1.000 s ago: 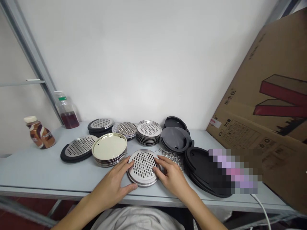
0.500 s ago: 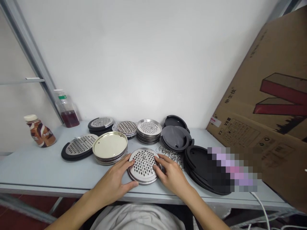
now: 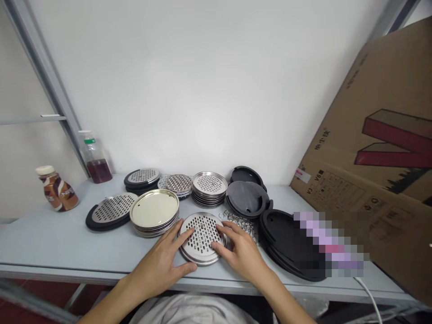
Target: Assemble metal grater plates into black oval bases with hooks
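Note:
A round metal grater plate (image 3: 200, 240) with rows of slots lies on what looks like a metal rim beneath it, near the table's front edge. My left hand (image 3: 165, 254) is spread along its left side, fingertips on the plate and thumb at the front rim. From the right, my right hand (image 3: 238, 247) rests fingertips and thumb on the slotted surface, fingers apart. Left of the plate stands a stack of cream-coloured round lids (image 3: 154, 209). Small metal rings (image 3: 245, 222) lie just to its right. Behind it is a stack of metal grater plates (image 3: 209, 184).
Black round holders (image 3: 286, 243) are stacked at right, partly behind a blurred patch, with grey-black ones (image 3: 246, 198) behind. Grater plates in black holders (image 3: 113, 209) lie left. Two bottles, brown (image 3: 57, 189) and clear (image 3: 97, 162), stand far left. A large carton (image 3: 371, 157) leans at right.
The view has tilted up slightly, so everything sits a little lower. My left fingers reach slightly farther over the plate, and my right thumb has shifted a little left.

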The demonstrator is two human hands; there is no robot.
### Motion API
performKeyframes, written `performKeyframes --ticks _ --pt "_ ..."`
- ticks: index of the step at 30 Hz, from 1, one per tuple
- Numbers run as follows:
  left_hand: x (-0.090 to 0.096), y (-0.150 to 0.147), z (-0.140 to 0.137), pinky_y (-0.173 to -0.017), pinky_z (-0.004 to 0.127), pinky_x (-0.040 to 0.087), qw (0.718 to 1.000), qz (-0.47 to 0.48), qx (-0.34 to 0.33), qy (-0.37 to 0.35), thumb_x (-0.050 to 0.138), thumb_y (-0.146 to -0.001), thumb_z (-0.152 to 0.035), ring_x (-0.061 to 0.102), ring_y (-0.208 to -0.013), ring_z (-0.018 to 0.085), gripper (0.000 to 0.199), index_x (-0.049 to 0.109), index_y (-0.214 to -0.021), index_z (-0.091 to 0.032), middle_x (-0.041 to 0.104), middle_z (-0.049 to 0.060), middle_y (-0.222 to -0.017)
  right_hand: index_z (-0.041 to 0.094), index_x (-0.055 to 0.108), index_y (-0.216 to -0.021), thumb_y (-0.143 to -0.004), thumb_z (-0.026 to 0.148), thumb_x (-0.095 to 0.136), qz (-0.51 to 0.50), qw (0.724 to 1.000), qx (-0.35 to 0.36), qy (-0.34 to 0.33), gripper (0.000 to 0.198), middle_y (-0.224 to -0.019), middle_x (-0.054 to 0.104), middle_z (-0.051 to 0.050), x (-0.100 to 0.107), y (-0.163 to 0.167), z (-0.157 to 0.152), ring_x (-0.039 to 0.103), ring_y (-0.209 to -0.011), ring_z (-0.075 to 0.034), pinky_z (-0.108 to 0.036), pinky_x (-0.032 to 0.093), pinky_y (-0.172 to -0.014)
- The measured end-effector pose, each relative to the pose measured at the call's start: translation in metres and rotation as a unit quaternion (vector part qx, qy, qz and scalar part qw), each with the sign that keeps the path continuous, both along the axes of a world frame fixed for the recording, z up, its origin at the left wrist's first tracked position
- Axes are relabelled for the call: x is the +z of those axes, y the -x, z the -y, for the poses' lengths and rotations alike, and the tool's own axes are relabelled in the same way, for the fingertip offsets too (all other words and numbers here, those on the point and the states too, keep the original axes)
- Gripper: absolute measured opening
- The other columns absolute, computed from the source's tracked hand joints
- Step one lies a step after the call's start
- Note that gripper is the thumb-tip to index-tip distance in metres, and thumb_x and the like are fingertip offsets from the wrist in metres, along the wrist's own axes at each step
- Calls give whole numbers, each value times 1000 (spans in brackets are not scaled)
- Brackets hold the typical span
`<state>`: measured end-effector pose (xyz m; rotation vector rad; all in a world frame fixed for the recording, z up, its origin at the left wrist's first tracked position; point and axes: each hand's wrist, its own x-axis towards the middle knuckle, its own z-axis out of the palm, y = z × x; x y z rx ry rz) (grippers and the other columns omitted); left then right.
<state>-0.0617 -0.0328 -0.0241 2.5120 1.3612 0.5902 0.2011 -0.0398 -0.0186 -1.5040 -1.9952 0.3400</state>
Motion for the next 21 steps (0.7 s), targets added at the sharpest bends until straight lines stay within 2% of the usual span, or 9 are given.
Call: performKeyframes --ticks 8,17,21 --pt "1 0 -2 -113 55 36 1000 2 -9 -3 72 -84 -47 33 -144 36 72 43 -149 -32 29 10 -161 22 67 -126 -90 45 60 32 999 -1 3 44 -138 59 -16 2 2 2 63 -117 -32 -46 48 -99" --pt "-3 0 0 -112 56 37 999 -16 -8 -27 68 -87 -50 34 -144 37 73 36 -151 -36 29 8 -162 25 63 -130 -91 46 59 20 1000 2 4 45 -139 58 -14 -1 1 0 61 -119 -31 -46 47 -100" --pt "1 -1 0 -112 57 36 999 -27 -11 -15 68 -88 -49 31 -145 37 68 41 -149 -37 28 8 -162 26 65 -129 -91 45 58 8 1000 6 11 43 -139 58 -14 -1 0 1 62 -118 -32 -47 47 -99"
